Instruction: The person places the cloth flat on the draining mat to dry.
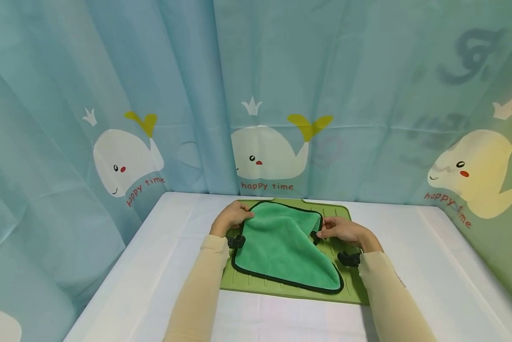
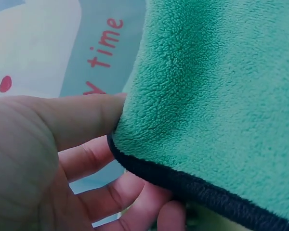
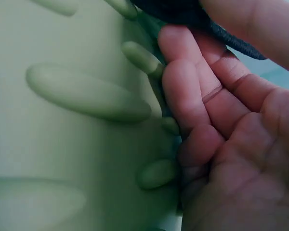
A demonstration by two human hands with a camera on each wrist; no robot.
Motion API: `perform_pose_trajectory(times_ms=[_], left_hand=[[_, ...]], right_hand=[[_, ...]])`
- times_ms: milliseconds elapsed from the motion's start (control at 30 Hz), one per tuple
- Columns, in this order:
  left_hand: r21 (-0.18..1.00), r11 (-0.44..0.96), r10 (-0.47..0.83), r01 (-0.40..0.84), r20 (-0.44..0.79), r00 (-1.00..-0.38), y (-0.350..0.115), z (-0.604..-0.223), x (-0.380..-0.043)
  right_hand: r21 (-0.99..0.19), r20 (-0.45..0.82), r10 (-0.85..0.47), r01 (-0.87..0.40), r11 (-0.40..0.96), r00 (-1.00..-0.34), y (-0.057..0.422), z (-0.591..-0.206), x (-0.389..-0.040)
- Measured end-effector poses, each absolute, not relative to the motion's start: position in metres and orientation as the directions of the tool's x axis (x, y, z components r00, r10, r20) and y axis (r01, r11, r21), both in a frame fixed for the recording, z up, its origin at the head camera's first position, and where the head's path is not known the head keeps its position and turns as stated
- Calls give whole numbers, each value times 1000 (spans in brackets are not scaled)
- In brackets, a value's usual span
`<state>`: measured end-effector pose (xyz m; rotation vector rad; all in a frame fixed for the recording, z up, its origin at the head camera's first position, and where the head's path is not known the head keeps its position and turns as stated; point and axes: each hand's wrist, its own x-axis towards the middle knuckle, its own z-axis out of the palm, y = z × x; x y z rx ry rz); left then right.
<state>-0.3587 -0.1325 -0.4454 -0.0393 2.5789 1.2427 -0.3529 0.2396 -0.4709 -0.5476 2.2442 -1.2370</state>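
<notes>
A green plush cloth (image 1: 281, 247) with a black bound edge lies rumpled over a green ribbed mat (image 1: 298, 293). My left hand (image 1: 232, 218) pinches the cloth's left edge near its far corner, thumb on the plush side and fingers beneath, as the left wrist view shows at the dark binding (image 2: 183, 180). At the cloth's right edge, my right hand (image 1: 343, 230) grips the border between thumb and fingers. A fold runs diagonally from the middle toward the near right corner. In the right wrist view the curled fingers (image 3: 183, 91) sit close against the mat's raised ridges (image 3: 86, 91).
The mat rests on a white-covered table (image 1: 153, 280). Behind and at both sides hangs a blue-green curtain (image 1: 264, 57) printed with white whales (image 1: 273, 152). Black wrist devices (image 1: 348, 259) are strapped at both wrists.
</notes>
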Motion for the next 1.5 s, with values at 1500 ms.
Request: perform_pose_trajectory(times_ms=[1500], left_hand=[[824, 567, 108, -8, -84, -991, -134, -440, -346]], right_hand=[[-998, -52, -268, 58, -16, -962, 249, -468, -332]])
